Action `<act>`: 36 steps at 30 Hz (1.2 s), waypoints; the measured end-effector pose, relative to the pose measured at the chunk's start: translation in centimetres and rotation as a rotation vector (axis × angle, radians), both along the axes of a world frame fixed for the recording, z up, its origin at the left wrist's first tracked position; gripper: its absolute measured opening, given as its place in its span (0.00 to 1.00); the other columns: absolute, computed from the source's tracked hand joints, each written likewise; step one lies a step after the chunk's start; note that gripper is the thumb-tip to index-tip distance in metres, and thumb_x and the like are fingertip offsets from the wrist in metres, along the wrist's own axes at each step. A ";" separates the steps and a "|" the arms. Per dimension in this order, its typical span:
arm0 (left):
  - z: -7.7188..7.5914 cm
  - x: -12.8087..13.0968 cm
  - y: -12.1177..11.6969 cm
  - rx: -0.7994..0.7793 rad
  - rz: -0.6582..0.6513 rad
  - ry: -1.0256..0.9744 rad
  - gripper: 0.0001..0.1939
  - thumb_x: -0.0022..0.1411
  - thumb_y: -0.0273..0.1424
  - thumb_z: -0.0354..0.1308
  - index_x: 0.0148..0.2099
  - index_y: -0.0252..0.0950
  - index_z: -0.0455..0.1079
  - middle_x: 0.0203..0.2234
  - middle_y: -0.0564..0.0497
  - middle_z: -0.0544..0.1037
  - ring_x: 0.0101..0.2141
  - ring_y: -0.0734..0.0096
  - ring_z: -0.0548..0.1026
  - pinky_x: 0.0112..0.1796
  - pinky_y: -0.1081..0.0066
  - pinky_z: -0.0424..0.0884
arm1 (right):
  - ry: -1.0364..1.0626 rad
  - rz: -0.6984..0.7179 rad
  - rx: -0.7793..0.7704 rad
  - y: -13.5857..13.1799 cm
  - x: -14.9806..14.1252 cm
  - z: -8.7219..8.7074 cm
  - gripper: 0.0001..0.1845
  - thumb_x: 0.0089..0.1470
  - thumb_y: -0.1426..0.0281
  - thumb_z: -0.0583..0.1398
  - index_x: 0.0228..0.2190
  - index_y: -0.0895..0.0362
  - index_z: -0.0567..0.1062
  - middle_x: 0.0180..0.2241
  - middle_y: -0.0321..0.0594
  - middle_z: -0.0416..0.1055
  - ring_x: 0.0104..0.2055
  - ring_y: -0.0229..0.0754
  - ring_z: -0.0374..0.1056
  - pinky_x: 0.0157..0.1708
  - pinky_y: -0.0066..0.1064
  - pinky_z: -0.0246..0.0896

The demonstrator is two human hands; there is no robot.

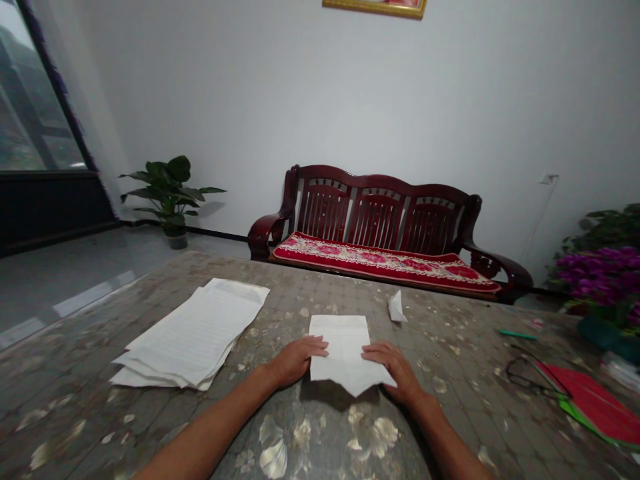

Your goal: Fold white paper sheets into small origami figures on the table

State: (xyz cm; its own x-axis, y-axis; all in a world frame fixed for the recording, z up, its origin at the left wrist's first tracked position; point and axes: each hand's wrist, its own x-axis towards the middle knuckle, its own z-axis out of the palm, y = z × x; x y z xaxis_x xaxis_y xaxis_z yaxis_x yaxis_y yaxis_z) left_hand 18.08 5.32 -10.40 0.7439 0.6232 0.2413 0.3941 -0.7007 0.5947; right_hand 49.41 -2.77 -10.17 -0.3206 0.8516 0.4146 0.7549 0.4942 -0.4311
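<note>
A folded white sheet of paper lies on the patterned tabletop, its lower end folded to a point. My left hand presses on its left edge, and my right hand holds its right edge, fingers on the paper. To the left lies a loose stack of lined white paper. A small folded paper scrap sits beyond my right hand, not touching it.
On the table's right side lie black-framed glasses, a red folder and a green pen. Beyond the table's far edge stand a dark wooden bench, a potted plant and purple flowers.
</note>
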 end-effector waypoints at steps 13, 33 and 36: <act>1.7 1.2 -0.2 -0.024 0.460 0.057 0.13 0.60 0.36 0.56 0.28 0.38 0.76 0.43 0.48 0.79 0.47 0.61 0.72 0.57 0.60 0.57 | -0.166 -0.547 -0.342 2.4 -3.7 2.8 0.21 0.60 0.57 0.52 0.29 0.57 0.78 0.34 0.43 0.76 0.40 0.47 0.67 0.40 0.32 0.56; 2.9 1.7 -1.6 0.037 0.624 0.155 0.07 0.53 0.34 0.62 0.26 0.39 0.71 0.39 0.50 0.75 0.47 0.60 0.70 0.62 0.49 0.43 | -0.109 -0.735 -0.435 3.4 -4.5 3.6 0.23 0.58 0.53 0.50 0.28 0.53 0.77 0.30 0.43 0.77 0.34 0.45 0.71 0.30 0.30 0.55; 3.0 1.8 -1.6 0.038 0.618 0.160 0.07 0.53 0.34 0.62 0.26 0.38 0.71 0.38 0.50 0.74 0.47 0.60 0.70 0.61 0.49 0.46 | -0.017 -0.765 -0.438 4.3 -4.8 3.6 0.28 0.60 0.50 0.46 0.30 0.53 0.77 0.32 0.42 0.77 0.35 0.44 0.71 0.30 0.30 0.56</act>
State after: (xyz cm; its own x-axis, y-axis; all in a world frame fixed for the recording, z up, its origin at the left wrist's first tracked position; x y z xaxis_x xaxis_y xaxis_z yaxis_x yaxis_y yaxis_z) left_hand 19.83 3.69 -7.35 0.2788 0.9418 0.1876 0.8141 -0.3355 0.4740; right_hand 44.64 1.54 -6.61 0.3991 0.9169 0.0010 0.8193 -0.3561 -0.4494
